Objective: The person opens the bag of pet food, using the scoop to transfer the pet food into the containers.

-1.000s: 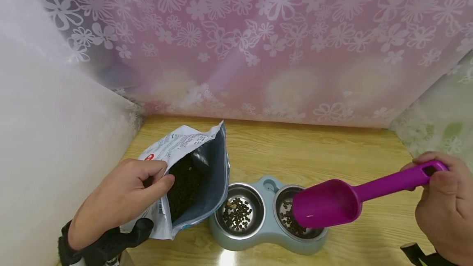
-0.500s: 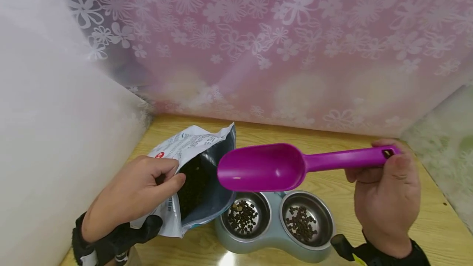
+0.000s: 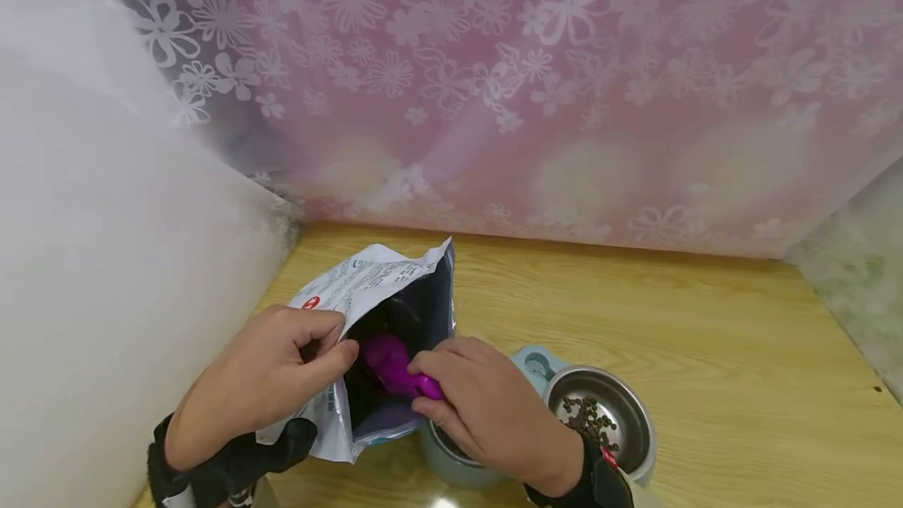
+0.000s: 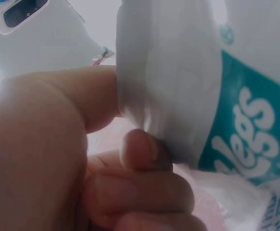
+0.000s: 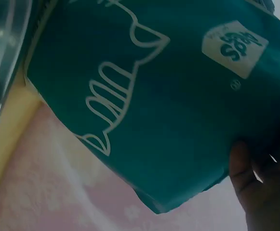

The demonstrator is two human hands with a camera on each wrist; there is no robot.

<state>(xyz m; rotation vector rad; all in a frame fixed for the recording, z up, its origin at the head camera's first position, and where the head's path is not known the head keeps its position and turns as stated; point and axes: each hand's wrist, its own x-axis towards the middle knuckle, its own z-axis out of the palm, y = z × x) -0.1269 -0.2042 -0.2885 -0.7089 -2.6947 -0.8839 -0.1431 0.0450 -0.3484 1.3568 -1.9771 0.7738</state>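
On the wooden table (image 3: 748,367), head view: left hand (image 3: 257,386) pinches one edge of the open bag (image 3: 363,288) between thumb and fingers, while right hand (image 3: 504,410) is clamped on the purple scoop (image 3: 386,359), its head inside the bag's mouth; a steel bowl (image 3: 628,410) of brown pellets (image 3: 587,419) lies near the right wrist. Left wrist view: digits hold the bag's pale edge. Right wrist view: shadowed fingers at the bag's teal face, grip indeterminable from this angle.
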